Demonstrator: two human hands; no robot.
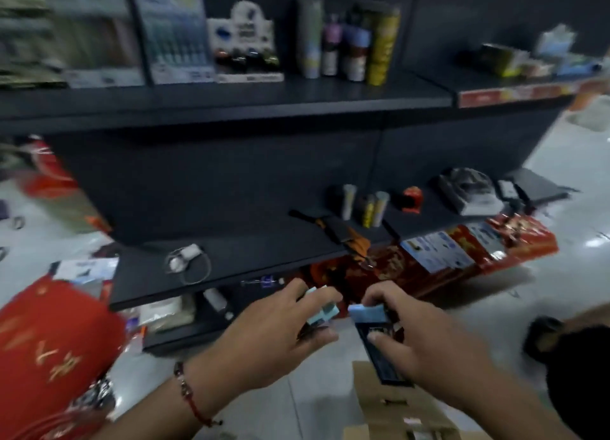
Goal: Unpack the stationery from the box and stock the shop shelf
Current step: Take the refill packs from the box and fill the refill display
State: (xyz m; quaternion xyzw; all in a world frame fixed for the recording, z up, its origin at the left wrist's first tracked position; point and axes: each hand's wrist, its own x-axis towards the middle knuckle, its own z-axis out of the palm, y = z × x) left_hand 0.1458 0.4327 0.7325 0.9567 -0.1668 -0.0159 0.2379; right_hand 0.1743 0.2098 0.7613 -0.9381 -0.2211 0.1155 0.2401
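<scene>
While left hand [280, 334] grips pale-blue block [321, 310], right hand [425, 344] pinches blue-topped dark packet [376, 337].

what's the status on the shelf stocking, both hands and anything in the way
Left hand grips light blue pack. Right hand grips blue-topped dark pack. Both above cardboard box, short of lower shelf. White coiled item lies on it.
</scene>
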